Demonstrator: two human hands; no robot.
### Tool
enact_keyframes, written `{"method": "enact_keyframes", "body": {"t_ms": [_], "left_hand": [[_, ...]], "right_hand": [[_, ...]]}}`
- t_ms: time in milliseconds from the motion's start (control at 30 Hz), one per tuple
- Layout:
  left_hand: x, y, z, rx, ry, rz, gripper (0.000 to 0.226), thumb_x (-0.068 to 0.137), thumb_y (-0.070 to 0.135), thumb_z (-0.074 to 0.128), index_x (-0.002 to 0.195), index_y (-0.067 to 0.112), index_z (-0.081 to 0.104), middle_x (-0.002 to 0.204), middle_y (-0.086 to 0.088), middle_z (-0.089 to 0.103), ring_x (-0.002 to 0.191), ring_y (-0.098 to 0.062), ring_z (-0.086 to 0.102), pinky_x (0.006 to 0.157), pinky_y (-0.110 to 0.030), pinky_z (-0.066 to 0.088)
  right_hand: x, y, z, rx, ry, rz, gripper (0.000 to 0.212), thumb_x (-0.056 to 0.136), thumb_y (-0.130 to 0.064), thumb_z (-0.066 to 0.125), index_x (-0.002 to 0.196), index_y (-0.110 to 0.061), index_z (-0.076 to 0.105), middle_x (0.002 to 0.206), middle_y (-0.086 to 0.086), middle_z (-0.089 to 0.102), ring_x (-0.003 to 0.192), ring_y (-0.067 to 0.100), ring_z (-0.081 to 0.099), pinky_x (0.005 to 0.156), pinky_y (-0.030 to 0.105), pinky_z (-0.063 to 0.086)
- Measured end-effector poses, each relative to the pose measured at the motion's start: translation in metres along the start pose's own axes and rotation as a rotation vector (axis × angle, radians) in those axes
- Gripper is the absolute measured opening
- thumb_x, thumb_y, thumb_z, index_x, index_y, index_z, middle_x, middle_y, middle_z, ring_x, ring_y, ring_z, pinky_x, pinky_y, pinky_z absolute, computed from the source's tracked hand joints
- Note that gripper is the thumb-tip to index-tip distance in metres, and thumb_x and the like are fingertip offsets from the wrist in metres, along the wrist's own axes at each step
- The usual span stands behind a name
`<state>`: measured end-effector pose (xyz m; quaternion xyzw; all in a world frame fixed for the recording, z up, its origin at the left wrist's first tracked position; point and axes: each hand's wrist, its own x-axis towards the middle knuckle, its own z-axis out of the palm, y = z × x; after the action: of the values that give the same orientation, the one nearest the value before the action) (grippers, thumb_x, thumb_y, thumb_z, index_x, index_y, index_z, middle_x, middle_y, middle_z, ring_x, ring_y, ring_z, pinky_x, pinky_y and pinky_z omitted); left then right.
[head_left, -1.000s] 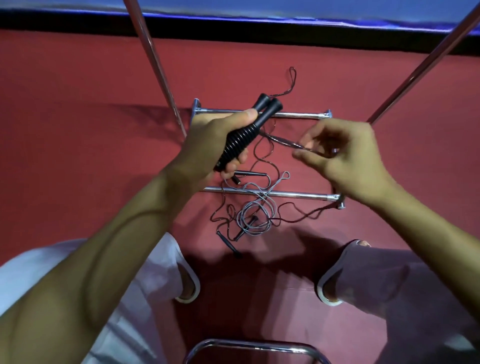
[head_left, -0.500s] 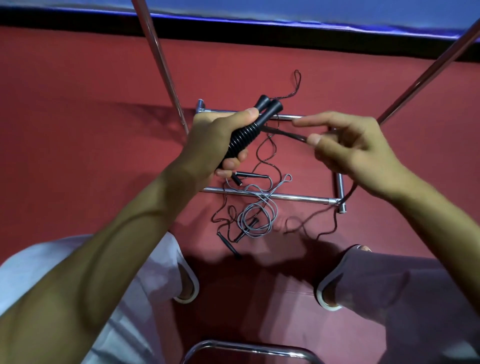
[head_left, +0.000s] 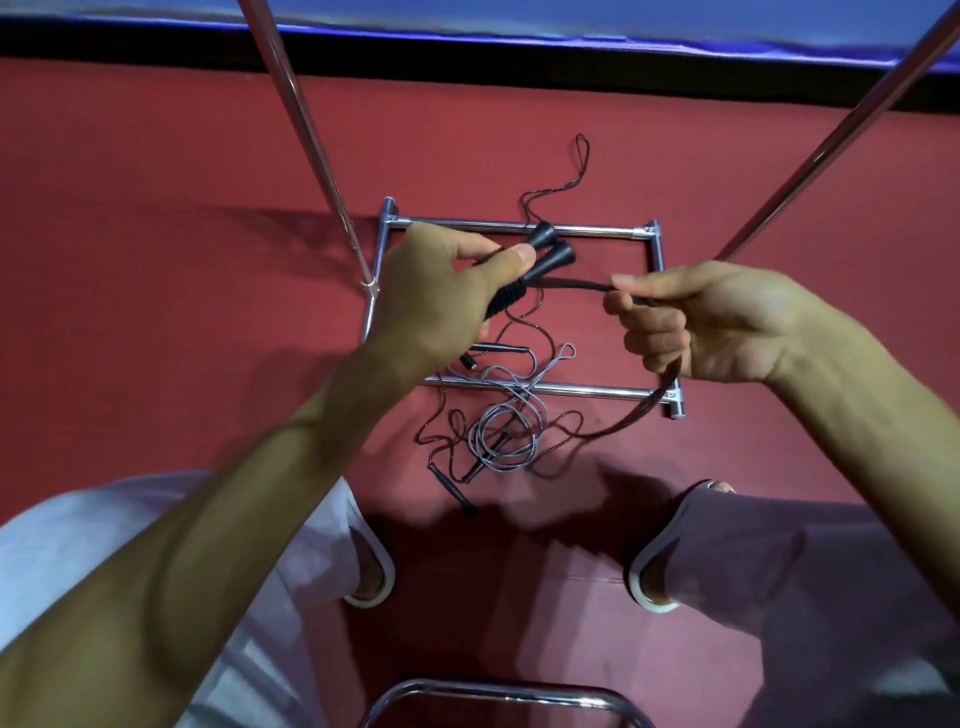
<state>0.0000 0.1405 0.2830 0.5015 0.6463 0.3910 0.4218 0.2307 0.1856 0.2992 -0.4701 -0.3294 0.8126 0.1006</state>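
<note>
My left hand (head_left: 441, 291) grips two black ribbed jump-rope handles (head_left: 540, 254) side by side, their flared ends pointing up and right. My right hand (head_left: 696, 322) holds the dark rope (head_left: 571, 283) that runs from the handles, fingers curled round it. The rope leaves the bottom of that hand and trails down (head_left: 634, 415) to the red floor. On the floor below lies a tangle of a grey rope (head_left: 506, 431) and thin dark cords with slim black handles (head_left: 452, 486).
A chrome rectangular frame (head_left: 519, 228) lies on the red floor (head_left: 156, 260) under the hands. Two chrome poles (head_left: 306, 135) (head_left: 831, 140) rise diagonally. My knees and white slippers (head_left: 371, 577) are below; a chrome curved bar (head_left: 498, 691) sits at the bottom edge.
My right hand has slid right along the rope, drawing it taut away from the handles and lifting more of it off the floor. My left hand keeps gripping the handles.
</note>
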Motion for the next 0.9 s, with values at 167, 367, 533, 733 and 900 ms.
{"method": "enact_keyframes", "body": {"t_ms": [167, 367, 533, 733, 900], "left_hand": [[0.01, -0.008, 0.005, 0.199, -0.017, 0.074, 0.035, 0.091, 0.039, 0.073, 0.072, 0.009, 0.075, 0.046, -0.011, 0.046, 0.042, -0.02, 0.043, 0.047, -0.03, 0.036], [0.007, -0.016, 0.017, 0.558, -0.225, 0.209, 0.031, 0.088, 0.048, 0.065, 0.083, 0.019, 0.073, 0.064, -0.002, 0.065, 0.066, -0.022, 0.063, 0.062, -0.038, 0.053], [-0.003, -0.02, 0.026, 0.779, -0.371, 0.301, 0.04, 0.066, 0.058, 0.075, 0.088, 0.026, 0.064, 0.072, 0.006, 0.06, 0.069, -0.023, 0.06, 0.063, -0.039, 0.055], [0.003, -0.013, 0.017, 0.735, -0.344, 0.311, 0.053, 0.062, 0.071, 0.08, 0.074, 0.02, 0.072, 0.054, -0.002, 0.047, 0.062, -0.026, 0.05, 0.055, -0.037, 0.046], [0.007, -0.009, 0.007, 0.592, -0.384, 0.263, 0.057, 0.065, 0.066, 0.083, 0.071, 0.01, 0.072, 0.059, -0.012, 0.04, 0.056, -0.014, 0.032, 0.053, -0.035, 0.029]], "right_hand": [[0.007, 0.003, 0.0, -0.138, 0.056, -0.08, 0.018, 0.09, -0.025, 0.054, 0.078, -0.011, 0.056, 0.044, -0.005, 0.032, 0.038, 0.007, 0.029, 0.039, 0.016, 0.028], [0.02, 0.008, -0.004, 0.015, 0.084, 0.076, 0.018, 0.094, -0.02, 0.051, 0.082, -0.009, 0.058, 0.045, -0.009, 0.03, 0.036, 0.004, 0.029, 0.036, 0.015, 0.023], [0.029, 0.013, 0.013, 0.012, 0.071, 0.153, 0.032, 0.105, -0.02, 0.041, 0.083, -0.007, 0.059, 0.045, -0.01, 0.032, 0.035, 0.002, 0.029, 0.035, 0.013, 0.02], [0.024, 0.013, 0.021, -0.077, -0.02, 0.163, 0.022, 0.098, -0.021, 0.05, 0.084, -0.007, 0.06, 0.046, -0.008, 0.032, 0.037, 0.003, 0.029, 0.037, 0.014, 0.022], [0.017, 0.005, 0.02, -0.171, -0.044, 0.051, 0.02, 0.092, -0.026, 0.055, 0.08, -0.011, 0.06, 0.045, -0.009, 0.032, 0.038, 0.004, 0.028, 0.043, 0.017, 0.019]]}}
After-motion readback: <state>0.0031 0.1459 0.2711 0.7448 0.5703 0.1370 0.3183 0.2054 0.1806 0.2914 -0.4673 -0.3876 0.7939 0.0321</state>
